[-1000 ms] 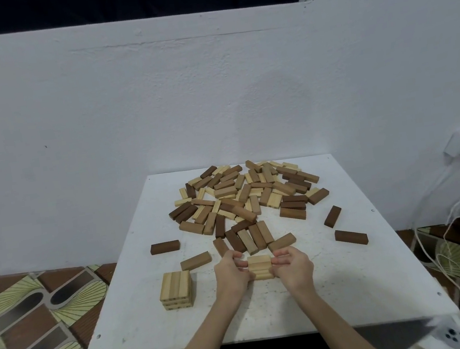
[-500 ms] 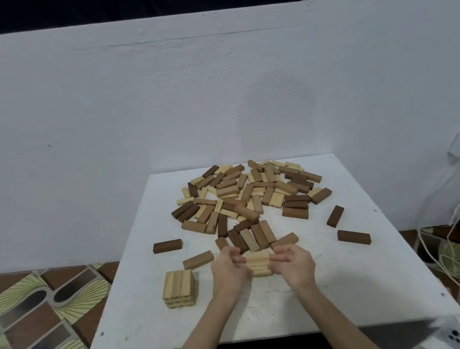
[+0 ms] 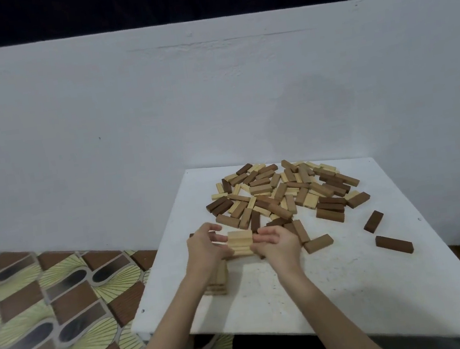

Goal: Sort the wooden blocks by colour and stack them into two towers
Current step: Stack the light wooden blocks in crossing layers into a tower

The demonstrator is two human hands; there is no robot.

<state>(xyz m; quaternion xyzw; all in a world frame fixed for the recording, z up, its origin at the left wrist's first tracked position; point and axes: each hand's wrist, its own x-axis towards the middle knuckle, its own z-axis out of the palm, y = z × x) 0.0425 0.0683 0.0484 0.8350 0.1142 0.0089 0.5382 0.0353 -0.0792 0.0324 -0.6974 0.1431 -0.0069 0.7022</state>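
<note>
A: Pale wood is what's in hand: a small bundle of light blocks [image 3: 240,242], lifted off the table [image 3: 342,291] and held between both hands. The head view is all there is to go on.

B: How is it gripped?

A: The left hand [image 3: 205,250] presses one end with its fingers curled toward the wood, and the right hand [image 3: 277,244] clamps the other end. It's a squeeze from both sides, not a grip from beneath.

B: Where should it go?

A: Probably onto the light tower [image 3: 218,279], the low stack below the left wrist, partly hidden by the forearm. The bundle sits just above and beyond it.

B: How to do it well?

A: Keep even pressure on both ends so the layers don't slip, line the edges up squarely over the stack, lower it flat, then let go with both hands together. A tilt would likely shed the bottom block.

B: And the rest?

A: The mixed pile [image 3: 281,193] at the far side is big, and a few dark blocks [image 3: 394,244] lie loose on the right. No dark tower is visible yet, so it's early going.
</note>
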